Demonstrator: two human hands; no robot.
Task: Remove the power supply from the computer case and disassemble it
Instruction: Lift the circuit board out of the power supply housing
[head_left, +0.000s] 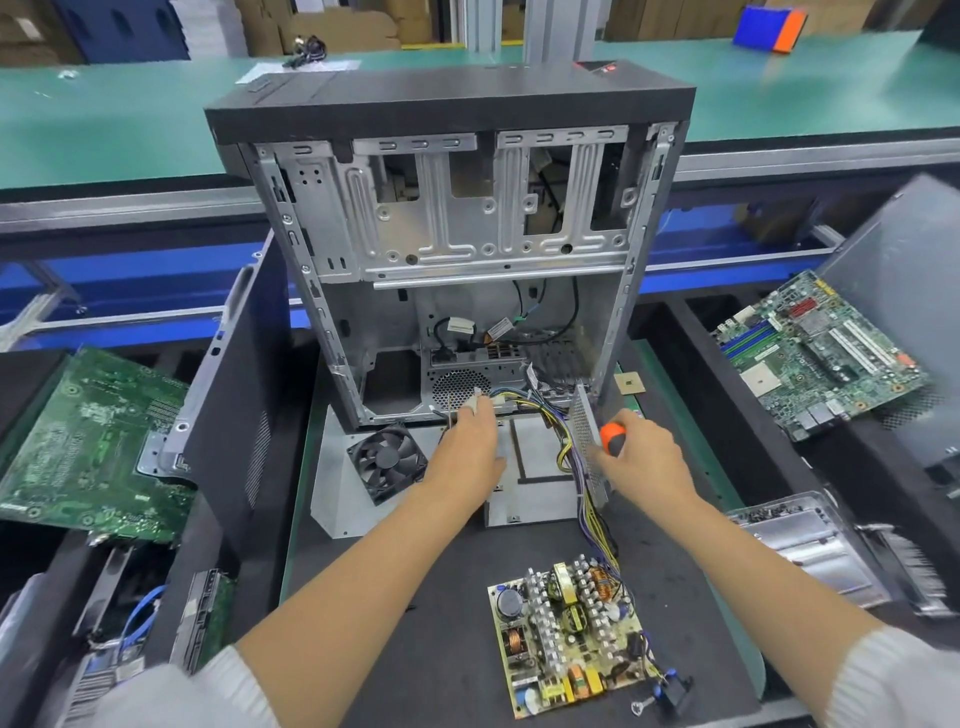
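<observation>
The computer case (457, 249) stands upright on the dark surface (447, 613), its side open toward the camera and its drive cage bare. At its foot lie the power supply's parts: a flat metal cover plate (540, 467) lying down, a perforated metal panel (589, 441) standing on edge just right of it, and a black fan (388, 460) resting on a sheet to the left. The power supply circuit board (569, 634) lies flat nearer the camera, well apart from the case, with a bundle of yellow, purple and black wires (582, 483) running from its far right corner up past the perforated panel into the case's lower opening.

The left hand (470, 457) reaches to the case's lower edge, and its fingertips pinch a white connector (475, 402) at the end of the wires; this grip is closed on the connector. The right hand (644, 460) is wrapped around a screwdriver (613, 436) with an orange and black handle, held just beside the perforated panel; its tip is hidden.

A green motherboard (88, 447) lies at the left, and another motherboard (815, 353) lies at the right. A detached side panel (234, 395) leans beside the case on the left.
</observation>
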